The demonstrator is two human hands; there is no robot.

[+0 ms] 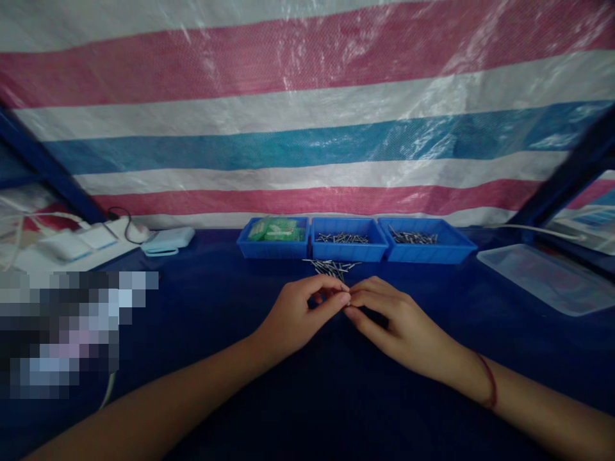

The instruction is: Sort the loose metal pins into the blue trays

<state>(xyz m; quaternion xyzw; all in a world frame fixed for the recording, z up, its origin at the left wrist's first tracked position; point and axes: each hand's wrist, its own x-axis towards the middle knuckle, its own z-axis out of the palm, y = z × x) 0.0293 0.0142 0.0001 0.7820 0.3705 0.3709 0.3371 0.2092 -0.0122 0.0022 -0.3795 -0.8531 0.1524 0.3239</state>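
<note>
Fingers [328, 310] of the left hand [292, 315] and right hand [407, 321] meet at their tips, presumably for fine control, though whether they are clamped on a tiny piece I cannot tell. Just beyond them on the dark blue desk [298, 410] lies a loose pile of thin, silvery metal rods [330, 269], probably kept close for easy reach, before three blue rectangular plastic trays [348, 251] that seemingly keep kinds apart.

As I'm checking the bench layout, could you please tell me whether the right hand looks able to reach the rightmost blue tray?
Probably yes: the rightmost blue tray is open on top, and nothing visible blocks the right hand, though that one meets the left hand at the fingertips.
</note>
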